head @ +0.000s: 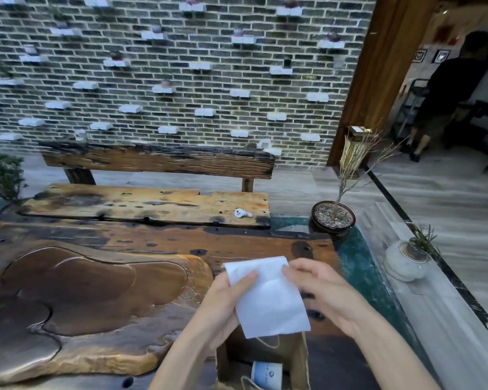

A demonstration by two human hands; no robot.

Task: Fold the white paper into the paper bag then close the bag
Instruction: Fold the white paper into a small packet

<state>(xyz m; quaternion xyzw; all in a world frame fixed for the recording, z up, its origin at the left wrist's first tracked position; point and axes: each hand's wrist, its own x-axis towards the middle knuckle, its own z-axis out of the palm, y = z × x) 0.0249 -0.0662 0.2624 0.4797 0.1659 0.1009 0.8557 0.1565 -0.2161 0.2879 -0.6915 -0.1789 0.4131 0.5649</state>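
A white sheet of paper (268, 298) hangs upright in front of me, over the mouth of a brown paper bag (295, 358). My left hand (226, 302) pinches the sheet's left edge, thumb on its front. At the top right corner, my right hand (319, 291) holds the paper with its fingertips. The bag stands open at the near edge of the wooden table (158, 243). A white paper cup (266, 374) lies inside the bag.
The table has a carved, hollowed tray area (76, 285) on its left. A wooden bench (147, 204) behind it carries a small white earbud case (241, 213). Potted plants (333, 220) stand to the right, and a person (448, 94) is in the far doorway.
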